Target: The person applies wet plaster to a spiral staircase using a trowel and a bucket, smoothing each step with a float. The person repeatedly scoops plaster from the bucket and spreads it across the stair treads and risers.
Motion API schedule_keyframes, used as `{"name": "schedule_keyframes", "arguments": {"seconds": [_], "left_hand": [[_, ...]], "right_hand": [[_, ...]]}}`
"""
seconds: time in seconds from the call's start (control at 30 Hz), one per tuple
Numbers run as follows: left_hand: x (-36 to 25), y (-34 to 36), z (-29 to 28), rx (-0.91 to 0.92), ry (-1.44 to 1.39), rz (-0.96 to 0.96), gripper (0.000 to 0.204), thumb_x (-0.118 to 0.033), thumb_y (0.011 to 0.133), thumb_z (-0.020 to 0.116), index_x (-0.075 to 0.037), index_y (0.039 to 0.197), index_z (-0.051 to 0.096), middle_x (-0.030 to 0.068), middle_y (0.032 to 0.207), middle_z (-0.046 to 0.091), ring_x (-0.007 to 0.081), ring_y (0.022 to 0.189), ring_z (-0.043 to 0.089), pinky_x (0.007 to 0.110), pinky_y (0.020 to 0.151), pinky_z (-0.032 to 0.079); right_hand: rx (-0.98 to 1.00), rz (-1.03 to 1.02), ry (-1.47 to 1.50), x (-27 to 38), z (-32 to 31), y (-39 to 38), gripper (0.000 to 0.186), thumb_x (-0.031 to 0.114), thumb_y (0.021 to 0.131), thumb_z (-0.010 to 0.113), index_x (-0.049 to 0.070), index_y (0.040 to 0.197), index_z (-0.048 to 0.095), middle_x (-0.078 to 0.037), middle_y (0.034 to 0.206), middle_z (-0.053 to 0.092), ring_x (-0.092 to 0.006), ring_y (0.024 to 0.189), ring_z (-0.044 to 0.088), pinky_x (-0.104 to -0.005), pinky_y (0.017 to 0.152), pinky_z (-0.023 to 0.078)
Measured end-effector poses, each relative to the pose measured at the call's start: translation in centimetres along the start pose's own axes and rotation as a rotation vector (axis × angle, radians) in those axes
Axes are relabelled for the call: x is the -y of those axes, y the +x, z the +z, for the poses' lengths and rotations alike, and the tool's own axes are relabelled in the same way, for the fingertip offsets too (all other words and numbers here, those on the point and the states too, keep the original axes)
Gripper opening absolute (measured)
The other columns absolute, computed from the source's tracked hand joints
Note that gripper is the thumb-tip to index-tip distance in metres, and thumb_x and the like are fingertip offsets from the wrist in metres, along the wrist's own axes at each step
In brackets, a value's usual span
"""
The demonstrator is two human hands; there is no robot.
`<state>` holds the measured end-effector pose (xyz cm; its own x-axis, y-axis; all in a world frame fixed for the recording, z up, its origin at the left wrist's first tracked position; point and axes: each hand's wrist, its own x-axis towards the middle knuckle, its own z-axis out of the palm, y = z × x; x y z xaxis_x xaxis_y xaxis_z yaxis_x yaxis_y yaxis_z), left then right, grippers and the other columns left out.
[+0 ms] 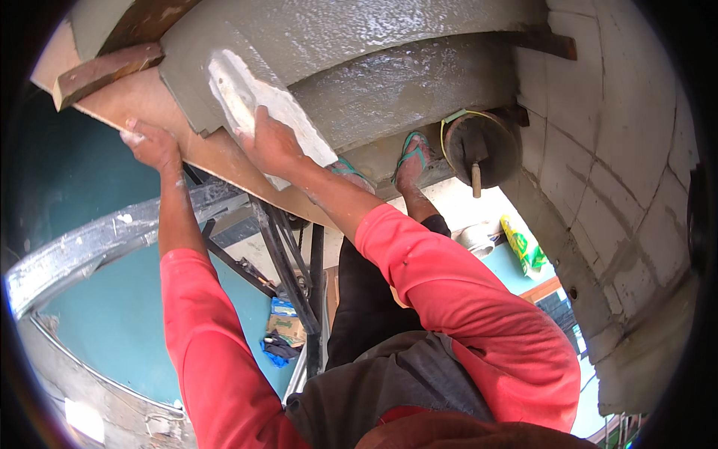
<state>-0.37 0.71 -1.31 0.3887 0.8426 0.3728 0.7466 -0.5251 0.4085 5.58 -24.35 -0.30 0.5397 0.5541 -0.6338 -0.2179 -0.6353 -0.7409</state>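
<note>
My right hand (273, 144) is wrapped round the handle of a pale, cement-smeared plastering float (305, 129). The float lies tilted along the edge of a grey cement step (196, 88), whose surface looks wet. My left hand (153, 144) is closed over the lower edge of a brown plywood board (142, 97) that runs along the side of the steps. A short wooden block (108, 73) sits against the board above that hand. My feet, in green flip-flops (413, 153), stand on a lower step to the right of the float.
A dark bucket (502, 153) with a wooden-handled trowel (476, 178) in it stands beside my foot, near the block wall (628, 150). Black metal framing (288, 262) and a curved metal rail (120, 228) lie below the board. Far below are a green-yellow bag (523, 245) and a cardboard box (287, 328).
</note>
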Motion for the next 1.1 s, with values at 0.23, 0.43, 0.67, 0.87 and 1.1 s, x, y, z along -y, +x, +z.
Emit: {"name": "schedule_keyframes", "arguments": {"seconds": [0.23, 0.43, 0.67, 0.87, 1.1], "left_hand": [[-2.2, -0.4, -1.2, 0.034, 0.027, -0.057, 0.070, -0.053, 0.107, 0.034, 0.011, 0.127, 0.053, 0.0394, 0.119, 0.061, 0.0557, 0.113, 0.057, 0.056, 0.097, 0.045], [-2.0, -0.1, -0.7, 0.037, 0.034, -0.052, 0.069, -0.053, 0.107, 0.034, 0.011, 0.126, 0.053, 0.0381, 0.117, 0.062, 0.0551, 0.111, 0.058, 0.055, 0.095, 0.046], [-1.7, -0.2, -0.7, 0.042, 0.031, -0.093, 0.069, -0.050, 0.107, 0.036, 0.014, 0.127, 0.053, 0.0405, 0.120, 0.060, 0.0555, 0.113, 0.057, 0.056, 0.097, 0.046], [-1.0, 0.0, -0.4, 0.005, 0.041, 0.047, 0.061, -0.044, 0.108, 0.037, 0.015, 0.113, 0.055, 0.0388, 0.111, 0.062, 0.0544, 0.105, 0.059, 0.057, 0.091, 0.046], [-0.1, 0.5, -0.3, 0.059, 0.106, 0.024, 0.059, -0.039, 0.105, 0.037, 0.014, 0.085, 0.053, 0.0346, 0.078, 0.062, 0.0530, 0.073, 0.059, 0.058, 0.067, 0.046]], "right_hand": [[-0.336, 0.110, 0.066, -5.2, -9.4, -1.7, 0.051, 0.036, 0.099, 0.061, -0.006, 0.122, 0.045, -0.038, 0.105, 0.065, -0.0537, 0.102, 0.064, -0.0552, 0.091, 0.051], [-0.617, 0.027, 0.153, -11.5, -18.6, -0.7, 0.054, 0.038, 0.099, 0.061, -0.010, 0.119, 0.048, -0.038, 0.104, 0.065, -0.0506, 0.099, 0.066, -0.0515, 0.087, 0.052], [-0.861, 0.123, 0.519, -14.5, -22.6, -3.2, 0.042, 0.034, 0.103, 0.058, -0.006, 0.110, 0.046, -0.017, 0.079, 0.063, -0.0234, 0.057, 0.063, -0.0385, 0.054, 0.051], [-1.030, 0.148, 0.982, -19.4, -17.8, -6.6, 0.059, 0.029, 0.105, 0.057, -0.007, 0.143, 0.031, -0.008, 0.077, 0.055, -0.0164, 0.055, 0.056, -0.0334, 0.047, 0.048], [-0.917, 0.229, 0.972, -26.8, -13.1, 1.5, 0.077, 0.038, 0.103, 0.058, -0.001, 0.156, 0.018, -0.013, 0.082, 0.061, -0.0208, 0.054, 0.059, -0.0352, 0.048, 0.052]]}}
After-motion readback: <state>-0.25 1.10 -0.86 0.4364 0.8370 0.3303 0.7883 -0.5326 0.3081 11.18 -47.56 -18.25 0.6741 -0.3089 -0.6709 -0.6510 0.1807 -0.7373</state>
